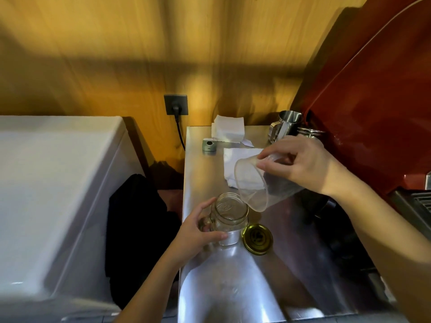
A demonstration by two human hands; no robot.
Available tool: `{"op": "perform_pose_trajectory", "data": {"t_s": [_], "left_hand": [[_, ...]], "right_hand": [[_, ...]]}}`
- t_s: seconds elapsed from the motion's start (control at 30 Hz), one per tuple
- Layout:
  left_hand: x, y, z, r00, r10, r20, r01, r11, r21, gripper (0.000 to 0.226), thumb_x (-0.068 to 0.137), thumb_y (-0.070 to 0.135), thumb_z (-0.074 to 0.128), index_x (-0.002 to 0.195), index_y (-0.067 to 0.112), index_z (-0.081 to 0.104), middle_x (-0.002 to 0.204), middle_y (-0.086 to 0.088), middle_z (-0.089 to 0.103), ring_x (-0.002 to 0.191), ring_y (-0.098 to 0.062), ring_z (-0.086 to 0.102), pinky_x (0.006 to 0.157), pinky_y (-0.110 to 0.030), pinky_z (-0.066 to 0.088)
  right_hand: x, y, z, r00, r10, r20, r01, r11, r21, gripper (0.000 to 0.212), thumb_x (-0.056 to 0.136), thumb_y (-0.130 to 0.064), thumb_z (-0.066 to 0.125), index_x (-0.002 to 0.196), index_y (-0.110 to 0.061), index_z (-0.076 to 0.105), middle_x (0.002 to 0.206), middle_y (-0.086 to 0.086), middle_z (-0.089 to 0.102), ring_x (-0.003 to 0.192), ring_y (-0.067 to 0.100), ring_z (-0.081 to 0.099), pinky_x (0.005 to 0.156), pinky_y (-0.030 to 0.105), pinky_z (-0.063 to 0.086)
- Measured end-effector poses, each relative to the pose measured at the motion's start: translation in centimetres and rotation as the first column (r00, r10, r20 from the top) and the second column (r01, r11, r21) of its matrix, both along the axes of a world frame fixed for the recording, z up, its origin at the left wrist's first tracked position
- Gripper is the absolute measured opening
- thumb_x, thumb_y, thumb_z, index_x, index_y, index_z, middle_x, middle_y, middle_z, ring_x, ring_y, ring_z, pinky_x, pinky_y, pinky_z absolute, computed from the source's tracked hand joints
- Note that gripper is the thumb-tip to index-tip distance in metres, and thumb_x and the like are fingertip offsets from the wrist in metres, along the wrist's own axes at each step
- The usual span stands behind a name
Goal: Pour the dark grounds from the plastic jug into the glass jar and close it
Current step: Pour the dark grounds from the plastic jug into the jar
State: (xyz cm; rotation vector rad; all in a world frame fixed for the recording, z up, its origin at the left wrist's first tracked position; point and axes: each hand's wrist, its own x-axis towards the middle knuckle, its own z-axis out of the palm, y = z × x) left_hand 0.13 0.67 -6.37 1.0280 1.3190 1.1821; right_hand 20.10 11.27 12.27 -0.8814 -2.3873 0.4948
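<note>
A clear glass jar (229,214) stands upright and open on the steel counter (233,287). My left hand (198,231) wraps around its left side near the handle. My right hand (300,164) grips a clear plastic jug (254,183) by its base and tilts it steeply, its mouth facing down-left just above the jar's right rim. Dark grounds show near the jug's base, under my fingers. No stream is visible. The gold metal lid (257,238) lies flat on the counter, just right of the jar.
White paper napkins (229,130) and a second sheet (235,157) lie behind the jug. A small grey device (208,144) sits at the back left, a steel pitcher (285,123) at the back right. A red machine (373,113) flanks the right, a white appliance (58,183) the left.
</note>
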Motion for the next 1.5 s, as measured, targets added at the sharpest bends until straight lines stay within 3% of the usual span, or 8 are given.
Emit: {"op": "perform_pose_trajectory", "data": {"t_s": [0.1,0.2,0.4,0.77,0.97,1.1,1.27,1.5], "left_hand": [[0.0,0.1,-0.2,1.0,-0.008,-0.003,0.008,1.0,0.01,0.082,0.053,0.021,0.093,0.122,0.042,0.054,0.101,-0.008,0.072,0.087,-0.021,0.062,0.082,-0.031,0.05],[0.0,0.1,-0.2,1.0,-0.022,-0.012,0.023,1.0,0.016,0.085,0.053,0.022,0.09,0.128,0.035,0.052,0.09,0.01,0.075,0.085,-0.012,0.063,0.079,-0.025,0.051],[-0.1,0.1,-0.4,0.999,-0.036,0.006,0.036,0.999,0.016,0.079,0.061,0.008,0.09,0.122,0.039,0.052,0.092,0.013,0.075,0.089,-0.006,0.07,0.074,-0.015,0.052],[-0.2,0.2,-0.9,0.999,-0.023,-0.04,0.024,1.0,0.017,0.079,0.062,0.019,0.093,0.112,0.064,0.052,0.106,0.004,0.068,0.091,-0.008,0.067,0.078,-0.019,0.054],[0.0,0.1,-0.9,0.999,-0.017,-0.045,0.017,1.0,0.014,0.079,0.06,0.029,0.094,0.116,0.063,0.051,0.108,0.006,0.068,0.096,-0.018,0.067,0.084,-0.029,0.057],[0.0,0.1,-0.8,0.999,-0.028,-0.024,0.029,0.999,0.023,0.077,0.057,0.031,0.093,0.114,0.064,0.052,0.106,0.01,0.071,0.1,-0.01,0.068,0.084,-0.026,0.057],[0.0,0.0,-0.9,1.0,-0.02,-0.018,0.021,0.999,0.024,0.08,0.057,0.034,0.094,0.12,0.059,0.051,0.109,0.002,0.071,0.105,-0.027,0.067,0.095,-0.043,0.054],[0.0,0.2,-1.3,0.998,-0.023,-0.05,0.023,1.0,0.006,0.083,0.059,0.033,0.095,0.123,0.058,0.049,0.111,0.012,0.071,0.106,-0.016,0.067,0.099,-0.04,0.052]], "right_hand": [[-0.4,0.0,-0.1,1.0,0.005,-0.001,-0.005,1.0,-0.009,0.021,0.074,-0.037,0.069,0.082,-0.019,0.073,0.069,0.012,0.066,0.065,0.026,0.058,0.061,0.043,0.047],[-0.7,0.0,-0.1,1.0,0.029,-0.003,-0.029,1.0,0.013,0.019,0.074,-0.035,0.069,0.082,-0.018,0.073,0.068,0.013,0.065,0.066,0.025,0.058,0.065,0.036,0.043],[-1.2,-0.3,-0.2,0.995,0.085,0.057,-0.088,0.994,0.066,0.016,0.075,-0.024,0.073,0.084,-0.011,0.073,0.067,0.011,0.067,0.065,0.02,0.054,0.076,0.033,0.028],[-2.3,-1.0,-0.3,0.982,0.155,0.11,-0.172,0.971,0.165,0.014,0.073,-0.017,0.076,0.083,-0.008,0.072,0.076,0.011,0.071,0.072,0.027,0.06,0.074,0.038,0.03],[-2.6,-1.1,-0.4,0.973,0.17,0.157,-0.197,0.965,0.174,0.014,0.074,-0.017,0.076,0.084,-0.007,0.072,0.073,0.014,0.07,0.071,0.029,0.06,0.074,0.037,0.029],[-2.6,-1.3,-0.7,0.97,0.18,0.164,-0.207,0.964,0.166,0.015,0.074,-0.02,0.074,0.083,-0.007,0.072,0.072,0.014,0.069,0.07,0.029,0.06,0.074,0.043,0.031],[-2.6,-1.5,-0.9,0.965,0.199,0.172,-0.229,0.957,0.178,0.019,0.075,-0.025,0.073,0.083,-0.007,0.073,0.07,0.012,0.068,0.068,0.028,0.059,0.073,0.043,0.032],[-2.7,-1.2,-1.0,0.973,0.176,0.147,-0.201,0.963,0.182,0.017,0.072,-0.015,0.076,0.085,-0.004,0.072,0.076,0.014,0.071,0.072,0.029,0.061,0.074,0.032,0.025]]}}
